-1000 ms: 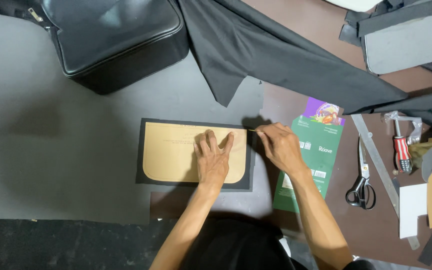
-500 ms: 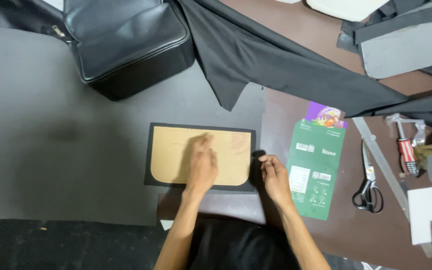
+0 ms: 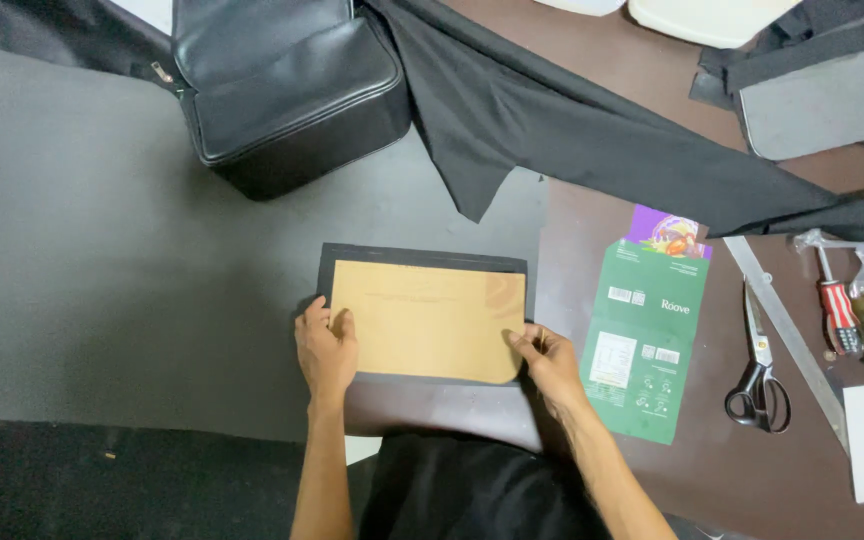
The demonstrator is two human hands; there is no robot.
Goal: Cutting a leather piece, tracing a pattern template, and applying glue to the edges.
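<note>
In the middle of the frame, a bit low, a tan card piece [image 3: 427,320] lies flat on top of a black piece [image 3: 422,256] that is a little bigger, so a thin black edge shows all around it. The tan piece is a wide rectangle with soft, round corners at the bottom and faint marks on it. The left hand [image 3: 326,348] pinches the lower left corner, thumb on top of the tan piece and the other fingers close together at the edge, which seems to keep the two pieces lined up. The right hand [image 3: 550,362] pinches the lower right corner the same way. Both pieces rest on a grey mat [image 3: 102,260] on the brown table [image 3: 712,470]. To the right lie a green flat box [image 3: 647,340], black scissors [image 3: 758,375] and a metal ruler [image 3: 787,330]. At the top sit a black bag [image 3: 287,85] and black cloth [image 3: 552,130].
</note>
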